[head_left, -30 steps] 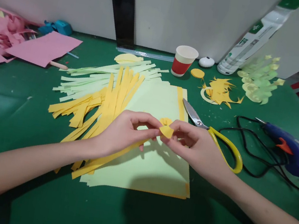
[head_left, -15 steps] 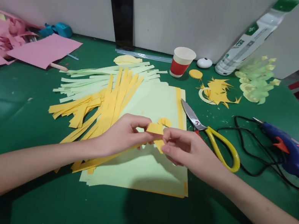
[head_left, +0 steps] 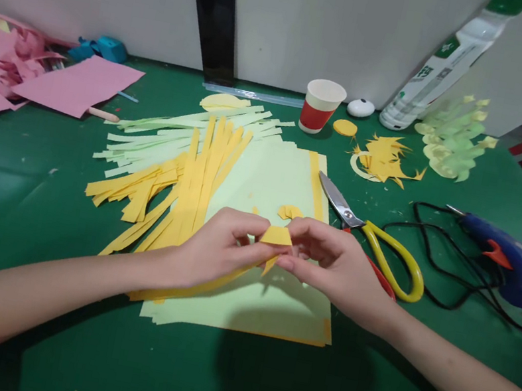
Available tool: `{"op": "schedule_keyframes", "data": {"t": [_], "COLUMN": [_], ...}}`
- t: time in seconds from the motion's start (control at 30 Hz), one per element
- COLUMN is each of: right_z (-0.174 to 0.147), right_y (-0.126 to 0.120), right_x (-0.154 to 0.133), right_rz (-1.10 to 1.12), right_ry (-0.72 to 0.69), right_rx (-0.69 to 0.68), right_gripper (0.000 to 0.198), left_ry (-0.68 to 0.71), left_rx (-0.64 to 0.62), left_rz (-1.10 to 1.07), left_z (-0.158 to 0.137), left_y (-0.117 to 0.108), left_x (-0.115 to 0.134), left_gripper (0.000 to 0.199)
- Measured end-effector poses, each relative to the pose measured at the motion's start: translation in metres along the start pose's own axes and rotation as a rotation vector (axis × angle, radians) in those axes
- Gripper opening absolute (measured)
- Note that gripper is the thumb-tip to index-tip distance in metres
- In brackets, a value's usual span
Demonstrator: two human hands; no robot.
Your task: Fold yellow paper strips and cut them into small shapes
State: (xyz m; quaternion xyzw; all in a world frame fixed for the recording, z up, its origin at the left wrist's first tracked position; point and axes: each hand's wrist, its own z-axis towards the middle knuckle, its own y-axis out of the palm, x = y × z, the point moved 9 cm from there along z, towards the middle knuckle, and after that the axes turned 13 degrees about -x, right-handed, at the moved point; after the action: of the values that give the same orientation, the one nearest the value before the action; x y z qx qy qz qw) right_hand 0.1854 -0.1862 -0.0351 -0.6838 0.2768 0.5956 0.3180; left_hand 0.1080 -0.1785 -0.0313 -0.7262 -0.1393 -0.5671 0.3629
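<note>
Between my two hands is a folded yellow paper strip (head_left: 277,236), its top bent into a small flat-sided shape. My left hand (head_left: 220,242) pinches it from the left, thumb along the lower edge of the fold. On the other side, my right hand (head_left: 331,255) is closed with thumb and fingertips on the strip's right end. A short yellow tail hangs below the fold. Under both hands lies a stack of pale green paper sheets (head_left: 239,316). Small folded yellow pieces (head_left: 290,212) rest on it just beyond my fingers. Yellow strips (head_left: 198,178) lie left of the hands.
Scissors (head_left: 374,242) with yellow and red handles lie right of the sheets. Farther right is a blue glue gun (head_left: 507,256) with its black cord. Behind stand a paper cup (head_left: 320,108) and a leaning white bottle (head_left: 439,72). Pink paper (head_left: 81,86) lies at left.
Both hands have shifted slightly down and right with the yellow strip. The strip's hanging tail now shows narrower, and my right fingers have moved up to the top of the fold.
</note>
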Motion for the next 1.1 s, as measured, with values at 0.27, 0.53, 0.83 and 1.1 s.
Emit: {"op": "schedule_keyframes", "data": {"t": [0.27, 0.53, 0.83, 1.1], "right_z": [-0.001, -0.002, -0.001, 0.001], "right_y": [0.002, 0.003, -0.001, 0.001], "right_x": [0.001, 0.006, 0.013, 0.017], "right_rz": [0.027, 0.047, 0.187, 0.138], "right_ry": [-0.044, -0.014, 0.04, 0.136], "right_rx": [0.008, 0.045, 0.059, -0.013], "right_gripper": [0.021, 0.024, 0.018, 0.014], "left_ry": [0.064, 0.102, 0.147, 0.06], "left_rx": [-0.098, -0.13, -0.206, 0.015], "left_rz": [-0.053, -0.01, 0.01, -0.185], "left_z": [0.001, -0.003, -0.004, -0.002], "left_y": [0.01, 0.016, 0.019, -0.007], "left_x": [0.008, 0.01, 0.013, 0.004], "left_gripper": [0.026, 0.026, 0.025, 0.018]}}
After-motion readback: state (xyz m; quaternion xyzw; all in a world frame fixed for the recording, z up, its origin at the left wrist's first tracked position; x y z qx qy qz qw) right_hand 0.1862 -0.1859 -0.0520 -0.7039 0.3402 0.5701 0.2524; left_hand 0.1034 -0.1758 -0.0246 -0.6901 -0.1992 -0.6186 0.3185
